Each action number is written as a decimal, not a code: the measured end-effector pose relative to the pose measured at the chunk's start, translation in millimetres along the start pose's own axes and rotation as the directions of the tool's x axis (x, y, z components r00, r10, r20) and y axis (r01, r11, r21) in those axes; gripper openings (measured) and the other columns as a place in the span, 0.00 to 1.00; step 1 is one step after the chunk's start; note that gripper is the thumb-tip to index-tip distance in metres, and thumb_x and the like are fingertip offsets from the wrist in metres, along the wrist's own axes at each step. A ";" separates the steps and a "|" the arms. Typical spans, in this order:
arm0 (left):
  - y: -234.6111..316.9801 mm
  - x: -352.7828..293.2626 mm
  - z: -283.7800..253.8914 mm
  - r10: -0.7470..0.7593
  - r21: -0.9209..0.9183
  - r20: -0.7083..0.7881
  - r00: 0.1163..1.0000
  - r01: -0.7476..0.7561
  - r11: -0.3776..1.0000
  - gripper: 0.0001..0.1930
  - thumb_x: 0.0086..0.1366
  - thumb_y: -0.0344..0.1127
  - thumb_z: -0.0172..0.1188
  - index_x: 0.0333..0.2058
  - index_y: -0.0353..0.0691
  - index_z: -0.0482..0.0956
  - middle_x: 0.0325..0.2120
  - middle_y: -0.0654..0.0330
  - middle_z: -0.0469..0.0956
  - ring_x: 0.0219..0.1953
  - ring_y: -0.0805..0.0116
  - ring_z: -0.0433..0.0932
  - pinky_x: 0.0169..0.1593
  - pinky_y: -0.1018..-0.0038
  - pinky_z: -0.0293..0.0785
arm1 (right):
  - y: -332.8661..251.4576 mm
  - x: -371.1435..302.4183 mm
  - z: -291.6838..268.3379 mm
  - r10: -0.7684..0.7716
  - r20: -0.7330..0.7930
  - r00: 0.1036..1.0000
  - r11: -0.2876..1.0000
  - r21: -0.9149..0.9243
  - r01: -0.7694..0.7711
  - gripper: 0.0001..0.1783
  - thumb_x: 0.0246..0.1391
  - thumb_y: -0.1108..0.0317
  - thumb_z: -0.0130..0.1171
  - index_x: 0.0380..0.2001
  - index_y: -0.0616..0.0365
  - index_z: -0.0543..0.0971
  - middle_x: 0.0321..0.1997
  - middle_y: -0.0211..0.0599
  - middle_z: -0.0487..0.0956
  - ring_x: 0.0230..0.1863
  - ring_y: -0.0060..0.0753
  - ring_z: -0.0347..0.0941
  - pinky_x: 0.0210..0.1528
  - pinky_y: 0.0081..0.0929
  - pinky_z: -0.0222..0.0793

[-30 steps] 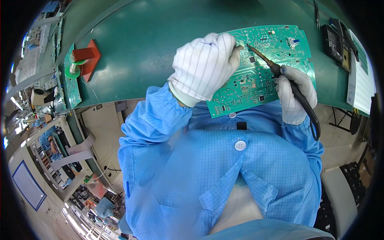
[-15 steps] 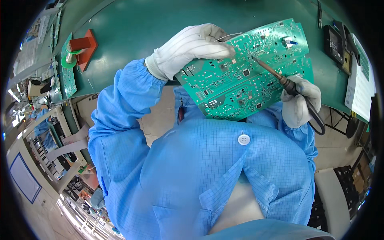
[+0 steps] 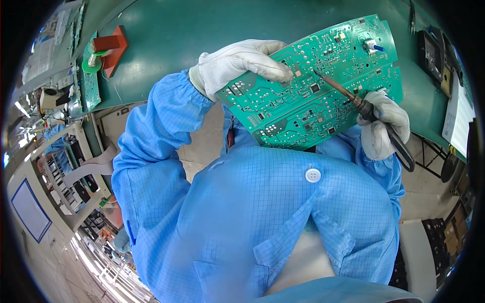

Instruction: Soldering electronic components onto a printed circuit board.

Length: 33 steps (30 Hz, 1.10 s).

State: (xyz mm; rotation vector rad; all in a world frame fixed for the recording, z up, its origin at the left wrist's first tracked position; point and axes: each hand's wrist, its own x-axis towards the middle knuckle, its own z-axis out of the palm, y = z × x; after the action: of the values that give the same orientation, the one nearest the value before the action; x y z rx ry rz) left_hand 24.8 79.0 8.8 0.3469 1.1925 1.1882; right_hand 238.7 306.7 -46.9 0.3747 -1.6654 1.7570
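A large green circuit board (image 3: 275, 129) studded with small parts is tilted over the front of the bench, close to my body. My left hand (image 3: 242, 63), in a white glove, grips its upper left edge, the thumb lying across the face. In my gloved right hand (image 3: 384, 126) is a soldering iron (image 3: 368, 108) with a black handle. Its tip points up and left over the board, just above a square black chip (image 3: 315, 88); whether it touches is unclear. A white part with a blue shaft (image 3: 376, 47) stands out near the board's upper right corner.
On the green bench mat (image 3: 187, 30), a solder spool (image 3: 93, 60) sits beside a red stand (image 3: 116, 49) at the left. A black device (image 3: 429, 56) and white papers (image 3: 458, 113) lie at the right edge. More circuit boards (image 3: 92, 90) lie at far left.
The board has shifted slightly right and turned a little. My left thumb lies flatter on it, and the thin wire seen by that hand is out of sight. The iron stays close to the board.
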 end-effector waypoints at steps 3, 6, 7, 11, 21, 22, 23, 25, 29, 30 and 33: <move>-7.1 1.6 -5.5 0.064 0.010 0.000 0.998 -0.064 0.998 0.27 0.62 0.40 0.67 0.55 0.30 0.74 0.44 0.57 0.80 0.44 0.75 0.79 0.48 0.77 0.77 | 1.4 0.2 -1.3 -0.045 -0.001 0.999 0.991 -0.127 0.045 0.12 0.59 0.71 0.57 0.43 0.66 0.74 0.32 0.43 0.75 0.23 0.32 0.68 0.25 0.32 0.62; -10.0 -0.2 -7.6 0.116 0.010 0.009 0.993 -0.116 0.993 0.27 0.64 0.38 0.65 0.58 0.30 0.72 0.47 0.56 0.79 0.47 0.74 0.78 0.50 0.78 0.76 | 1.9 0.5 -0.3 -0.059 0.045 0.997 0.988 -0.139 0.065 0.11 0.56 0.75 0.55 0.42 0.68 0.73 0.33 0.43 0.75 0.23 0.32 0.68 0.25 0.32 0.63; -9.8 -1.0 -7.3 0.091 -0.001 -0.009 0.996 -0.091 0.996 0.27 0.65 0.37 0.64 0.59 0.29 0.71 0.48 0.55 0.78 0.48 0.74 0.78 0.51 0.78 0.76 | 1.9 1.0 0.2 -0.072 0.046 0.996 0.986 -0.145 0.078 0.12 0.54 0.77 0.53 0.42 0.68 0.73 0.34 0.44 0.75 0.23 0.32 0.68 0.25 0.32 0.63; -5.3 -3.3 -4.3 -0.024 -0.154 0.024 0.999 0.027 0.988 0.34 0.64 0.35 0.63 0.66 0.32 0.61 0.51 0.57 0.77 0.50 0.72 0.77 0.55 0.74 0.75 | 2.1 2.8 1.2 -0.106 0.085 0.991 0.969 -0.213 0.122 0.14 0.50 0.80 0.49 0.42 0.70 0.73 0.36 0.46 0.75 0.24 0.33 0.68 0.26 0.33 0.65; -9.4 1.2 -7.4 0.023 -0.122 0.075 0.997 -0.014 0.992 0.36 0.63 0.33 0.62 0.67 0.32 0.59 0.52 0.57 0.76 0.51 0.72 0.77 0.56 0.74 0.74 | -0.6 5.3 1.1 -0.054 0.137 0.989 0.963 -0.256 0.088 0.16 0.50 0.79 0.49 0.43 0.71 0.72 0.33 0.47 0.74 0.23 0.33 0.68 0.26 0.33 0.64; -8.9 2.2 -8.1 0.037 -0.037 0.051 0.998 -0.035 0.999 0.36 0.63 0.34 0.62 0.67 0.32 0.59 0.53 0.56 0.76 0.51 0.72 0.77 0.56 0.74 0.74 | -0.1 5.9 1.6 -0.070 0.140 0.988 0.965 -0.242 0.102 0.15 0.50 0.79 0.49 0.43 0.71 0.72 0.32 0.46 0.74 0.22 0.32 0.68 0.25 0.33 0.63; -8.6 1.6 -7.9 0.047 -0.067 0.083 0.995 -0.042 0.997 0.36 0.63 0.34 0.62 0.67 0.32 0.59 0.53 0.56 0.76 0.51 0.72 0.77 0.56 0.74 0.74 | 0.7 6.7 2.0 -0.091 0.133 0.987 0.966 -0.229 0.120 0.15 0.51 0.78 0.49 0.43 0.71 0.72 0.30 0.46 0.74 0.21 0.32 0.68 0.25 0.33 0.63; -7.5 0.1 -7.3 0.004 -0.143 0.071 0.997 0.006 0.990 0.36 0.63 0.34 0.62 0.67 0.32 0.59 0.54 0.56 0.75 0.52 0.71 0.76 0.56 0.74 0.74 | 2.1 7.9 2.1 -0.104 0.142 0.984 0.970 -0.204 0.132 0.14 0.51 0.78 0.49 0.43 0.71 0.72 0.29 0.46 0.73 0.21 0.32 0.68 0.24 0.33 0.62; -8.5 -3.2 -6.1 0.009 -0.141 0.047 0.999 -0.002 0.990 0.36 0.63 0.34 0.62 0.67 0.31 0.59 0.56 0.54 0.74 0.53 0.71 0.76 0.57 0.73 0.74 | 4.6 8.6 -1.3 -0.146 0.153 0.977 0.968 -0.181 0.173 0.12 0.53 0.78 0.50 0.42 0.70 0.71 0.27 0.45 0.72 0.19 0.32 0.67 0.22 0.32 0.60; -8.9 -3.0 -6.2 0.001 -0.167 0.056 0.998 0.009 0.986 0.36 0.63 0.34 0.62 0.67 0.31 0.59 0.57 0.54 0.74 0.53 0.70 0.76 0.57 0.73 0.74 | 4.4 8.0 -1.6 -0.139 0.155 0.978 0.971 -0.174 0.165 0.12 0.53 0.78 0.50 0.42 0.70 0.71 0.27 0.45 0.72 0.19 0.32 0.67 0.22 0.32 0.60; -8.7 -0.7 -4.2 0.043 -0.120 0.023 0.999 -0.040 0.992 0.34 0.61 0.36 0.65 0.62 0.28 0.65 0.53 0.54 0.76 0.50 0.70 0.77 0.55 0.73 0.74 | -0.3 5.9 -0.1 -0.112 0.157 0.981 0.967 -0.212 0.145 0.11 0.54 0.78 0.49 0.41 0.69 0.71 0.27 0.44 0.72 0.19 0.32 0.67 0.22 0.32 0.60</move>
State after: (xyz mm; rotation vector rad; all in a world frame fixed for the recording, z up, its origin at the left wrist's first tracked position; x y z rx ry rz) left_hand 25.9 73.4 0.9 0.2968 1.0916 1.2817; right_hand 234.6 308.4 -43.0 0.5043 -1.8739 1.4598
